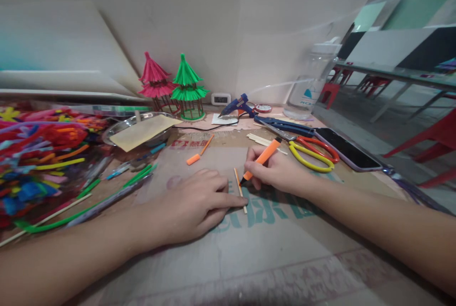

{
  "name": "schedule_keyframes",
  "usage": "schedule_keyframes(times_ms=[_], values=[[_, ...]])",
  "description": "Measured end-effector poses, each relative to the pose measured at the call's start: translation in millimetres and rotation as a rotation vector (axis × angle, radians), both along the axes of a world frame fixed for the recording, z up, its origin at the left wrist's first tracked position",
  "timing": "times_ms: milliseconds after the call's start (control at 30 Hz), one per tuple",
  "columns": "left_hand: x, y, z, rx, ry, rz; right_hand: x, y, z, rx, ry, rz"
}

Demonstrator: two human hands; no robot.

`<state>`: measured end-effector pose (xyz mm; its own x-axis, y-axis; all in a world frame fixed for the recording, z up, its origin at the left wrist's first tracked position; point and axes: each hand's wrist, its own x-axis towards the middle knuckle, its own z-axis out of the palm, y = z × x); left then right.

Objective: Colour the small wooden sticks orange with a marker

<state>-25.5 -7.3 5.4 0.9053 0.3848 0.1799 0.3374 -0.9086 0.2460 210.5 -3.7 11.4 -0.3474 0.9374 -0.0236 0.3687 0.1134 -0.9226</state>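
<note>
While a thin wooden stick (237,179) is held down on the cardboard sheet (270,258) by the left hand (201,204), with the index finger stretched out over its near part and the other fingers loosely curled, an orange marker (262,158) is pinched between the thumb and fingers of the right hand (269,170), its dark tip set at the stick. Orange is seen along the stick's far part; its near end is left pale. Beyond the stick and to its left, an orange cap (193,159) and an orange-coloured stick (207,145) are laid close together. Beyond it to the right, some bare sticks (258,139) are scattered, followed farther right by scissors (298,143) and a phone (347,149). Well beyond the stick, a blue glue gun (235,104) is placed on the counter (245,126), and a pink pagoda model (154,78) and a green pagoda model (187,80) are stood side by side to the far left. Well to the left of the stick, many coloured pipe cleaners (46,158) are heaped, partly blurred.
</note>
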Motion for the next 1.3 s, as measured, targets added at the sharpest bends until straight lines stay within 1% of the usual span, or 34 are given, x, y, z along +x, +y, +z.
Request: schedule_keyframes(times_ms=[200,300,367,533,700,833,1300], values=[[-0.4,-0.2,0.9,0.005,0.001,-0.003,2.3,-2.0,3.7,-0.075,0.004,0.13],[-0.2,-0.1,1.5,-0.003,0.011,-0.001,2.4,-1.9,3.6,-0.081,0.012,0.148],[0.4,0.0,2.1,-0.007,0.018,0.004,1.9,-1.2,2.2,-0.054,0.018,0.114],[1.8,-0.1,3.6,-0.015,0.038,0.004,1.2,2.6,-4.4,0.05,0.02,-0.046],[0.6,-0.8,2.4,-0.008,0.042,0.009,1.4,4.8,-8.2,0.094,-0.026,-0.114],[0.6,-0.4,2.0,0.005,0.027,0.004,0.7,6.6,-8.7,0.132,-0.038,-0.124],[2.0,-0.7,4.1,-0.006,0.051,0.006,0.4,8.6,-8.5,0.117,-0.05,-0.121]])
